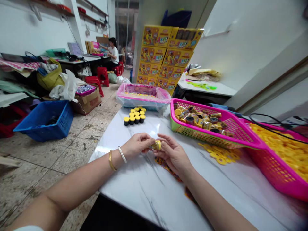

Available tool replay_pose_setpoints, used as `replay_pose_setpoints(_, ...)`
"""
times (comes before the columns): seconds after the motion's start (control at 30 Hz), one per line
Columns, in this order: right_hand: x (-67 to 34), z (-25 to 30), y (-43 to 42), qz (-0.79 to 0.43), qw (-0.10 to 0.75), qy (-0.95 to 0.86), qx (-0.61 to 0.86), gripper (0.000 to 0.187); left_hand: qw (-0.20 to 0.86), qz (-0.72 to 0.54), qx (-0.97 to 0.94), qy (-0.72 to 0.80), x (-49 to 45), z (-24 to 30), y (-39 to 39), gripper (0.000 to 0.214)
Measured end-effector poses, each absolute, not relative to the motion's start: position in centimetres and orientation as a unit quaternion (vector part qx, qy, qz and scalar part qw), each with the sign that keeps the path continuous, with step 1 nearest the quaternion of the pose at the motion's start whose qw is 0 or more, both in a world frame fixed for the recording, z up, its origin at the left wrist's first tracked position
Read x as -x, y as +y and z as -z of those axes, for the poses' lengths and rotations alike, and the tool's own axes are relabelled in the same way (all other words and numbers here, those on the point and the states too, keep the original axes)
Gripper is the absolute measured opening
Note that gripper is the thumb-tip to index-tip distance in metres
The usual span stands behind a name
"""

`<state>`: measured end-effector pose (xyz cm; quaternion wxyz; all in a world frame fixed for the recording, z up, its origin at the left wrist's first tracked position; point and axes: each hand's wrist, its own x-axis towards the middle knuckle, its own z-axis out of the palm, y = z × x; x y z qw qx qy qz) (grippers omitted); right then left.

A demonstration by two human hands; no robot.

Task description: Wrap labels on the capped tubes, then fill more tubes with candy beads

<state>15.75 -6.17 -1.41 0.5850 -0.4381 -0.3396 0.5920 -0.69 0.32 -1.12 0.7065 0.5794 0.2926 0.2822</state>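
Between my two hands is a small jar (157, 145) with a yellow cap and a clear, printed-looking body, lying on its side above the white table (134, 186). My left hand (141, 143), wearing a pearl bracelet and a gold bangle at the wrist, pinches one end. Around the capped end close the fingers of my right hand (173, 153). Under the right hand lie orange and dark printed sheets (166, 163), partly covered by it. Beyond the hands, several dark jars with yellow caps (137, 119) stand upright in rows.
At right, a pink basket (250, 138) holds many similar jars, with loose yellow rings (221, 157) before it. Another pink basket (271, 179) contains yellow parts. A plastic-lined basket (141, 104) sits at the far edge. Yellow cartons (154, 54), a blue crate (45, 126) and a seated person (113, 53) are beyond.
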Motion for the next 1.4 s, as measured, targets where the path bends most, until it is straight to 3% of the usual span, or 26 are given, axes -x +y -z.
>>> replay_pose_setpoints(0.1, -16.3, 1.0, -6.3, -0.596, 0.566, -0.369, 0.434, 0.035, 0.735, -0.271, -0.542, 0.304, 0.0, 0.8, 0.3, 0.066)
replay_pose_setpoints(0.23, -17.6, 0.2, -6.4, -0.547, 0.652, -0.351, 0.390, 0.033, 0.788, -0.231, -0.520, 0.235, -1.3, -1.4, 0.5, 0.063)
replay_pose_setpoints(0.33, -18.6, -0.1, -6.4, -0.552, 0.658, -0.362, 0.363, 0.034, 0.781, -0.211, -0.540, 0.235, -2.5, -2.2, 0.9, 0.059)
replay_pose_setpoints(0.6, -18.4, 1.2, -6.3, -0.517, 0.672, -0.377, 0.374, 0.028, 0.819, -0.201, -0.465, 0.269, -3.6, 0.9, 0.9, 0.061)
replay_pose_setpoints(0.8, -19.0, 1.3, -6.3, -0.510, 0.602, -0.461, 0.406, 0.028, 0.808, -0.201, -0.458, 0.312, -3.0, 1.5, 0.9, 0.058)
replay_pose_setpoints(1.0, -19.6, 2.1, -6.2, -0.487, 0.612, -0.465, 0.415, 0.018, 0.821, -0.186, -0.461, 0.281, -3.1, 1.6, 0.6, 0.060)
replay_pose_setpoints(1.4, -18.7, 2.4, -6.4, -0.508, 0.584, -0.455, 0.440, 0.032, 0.796, -0.207, -0.464, 0.328, -3.1, 1.2, 0.5, 0.059)
